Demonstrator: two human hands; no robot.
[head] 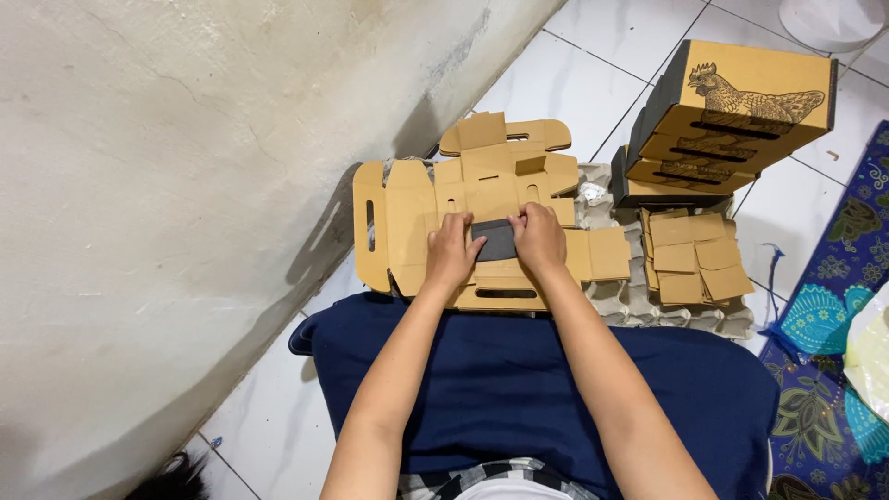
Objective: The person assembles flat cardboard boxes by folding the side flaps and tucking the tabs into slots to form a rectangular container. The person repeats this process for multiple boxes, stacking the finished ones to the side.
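A flat, unfolded brown cardboard box blank (412, 218) lies on a stack of similar blanks in front of my knees. My left hand (451, 252) and my right hand (538, 236) rest side by side on its middle, fingers bent. Between them shows a dark grey rectangular panel (498, 241) that both hands press or grip at its edges. Whether it is a separate piece or part of the blank I cannot tell. My lap is covered by dark blue cloth (519, 380).
A pile of assembled brown boxes with a chicken drawing (732, 116) stands at the upper right. Small cardboard inserts (693, 259) lie on a grey egg tray (639, 301). A rough wall (185, 185) runs along the left. A patterned blue mat (833, 306) lies on the right.
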